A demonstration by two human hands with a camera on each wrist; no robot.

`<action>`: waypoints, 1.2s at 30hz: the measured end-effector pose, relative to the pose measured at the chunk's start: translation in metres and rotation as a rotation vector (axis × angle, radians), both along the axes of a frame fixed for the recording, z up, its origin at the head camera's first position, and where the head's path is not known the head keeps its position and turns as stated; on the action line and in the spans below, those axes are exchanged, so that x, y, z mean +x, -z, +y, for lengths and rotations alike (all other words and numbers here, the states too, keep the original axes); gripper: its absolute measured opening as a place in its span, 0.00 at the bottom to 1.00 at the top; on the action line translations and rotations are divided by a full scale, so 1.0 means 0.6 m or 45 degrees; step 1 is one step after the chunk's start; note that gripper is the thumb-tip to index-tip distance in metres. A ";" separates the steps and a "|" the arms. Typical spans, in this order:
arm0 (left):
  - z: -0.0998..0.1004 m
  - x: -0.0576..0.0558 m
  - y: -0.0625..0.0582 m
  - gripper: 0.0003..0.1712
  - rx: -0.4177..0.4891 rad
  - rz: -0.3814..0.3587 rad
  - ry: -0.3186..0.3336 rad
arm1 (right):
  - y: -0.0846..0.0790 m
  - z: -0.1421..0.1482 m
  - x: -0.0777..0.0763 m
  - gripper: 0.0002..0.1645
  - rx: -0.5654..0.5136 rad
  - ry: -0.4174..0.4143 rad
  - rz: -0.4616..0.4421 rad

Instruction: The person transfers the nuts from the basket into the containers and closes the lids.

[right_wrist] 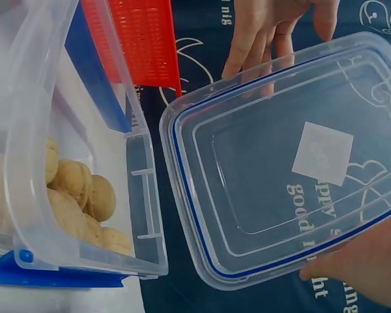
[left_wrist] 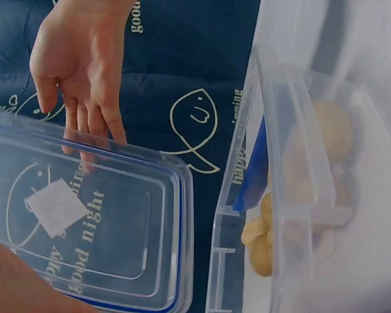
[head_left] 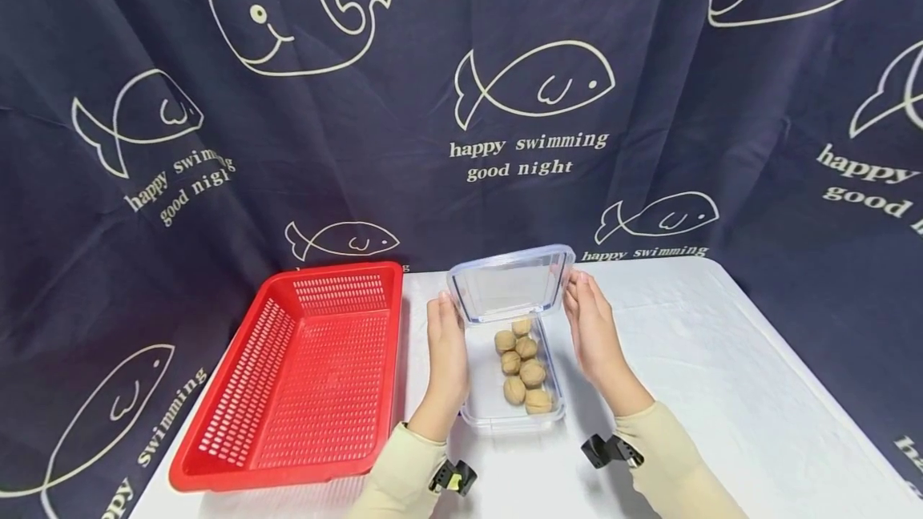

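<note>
A clear lid (head_left: 513, 283) with a blue seal is raised at a tilt over the far end of a clear plastic box (head_left: 481, 403). The left hand (head_left: 449, 347) holds its left edge. The right hand (head_left: 593, 327) holds the opposite edge, and its fingertips show through the lid in the left wrist view. Several walnuts (head_left: 532, 373) lie in the box, mostly along its right side. A white square label (right_wrist: 322, 153) is on the lid. A gap shows between lid and box rim in both wrist views.
Left of the box stands a red plastic basket (head_left: 328, 371) with slotted walls. The white table (head_left: 692, 367) extends to the right. Close behind it hangs a dark blue curtain (head_left: 433, 207) with fish drawings. Blue clips (right_wrist: 58, 274) show on the box's sides.
</note>
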State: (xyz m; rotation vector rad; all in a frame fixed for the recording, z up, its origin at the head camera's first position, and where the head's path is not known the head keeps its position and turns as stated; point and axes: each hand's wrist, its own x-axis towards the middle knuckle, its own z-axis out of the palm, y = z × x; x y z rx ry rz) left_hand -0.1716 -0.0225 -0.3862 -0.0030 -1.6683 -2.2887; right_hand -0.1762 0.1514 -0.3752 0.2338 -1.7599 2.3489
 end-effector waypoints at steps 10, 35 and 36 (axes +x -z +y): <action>-0.005 -0.004 0.002 0.08 0.113 0.012 0.011 | 0.012 0.011 0.005 0.15 -0.093 -0.163 -0.121; -0.031 -0.006 0.044 0.34 -0.411 -0.287 0.263 | 0.064 0.023 0.012 0.34 0.470 -0.236 -0.251; -0.032 -0.006 0.048 0.33 -0.452 -0.278 0.265 | 0.067 0.023 0.011 0.34 0.497 -0.224 -0.234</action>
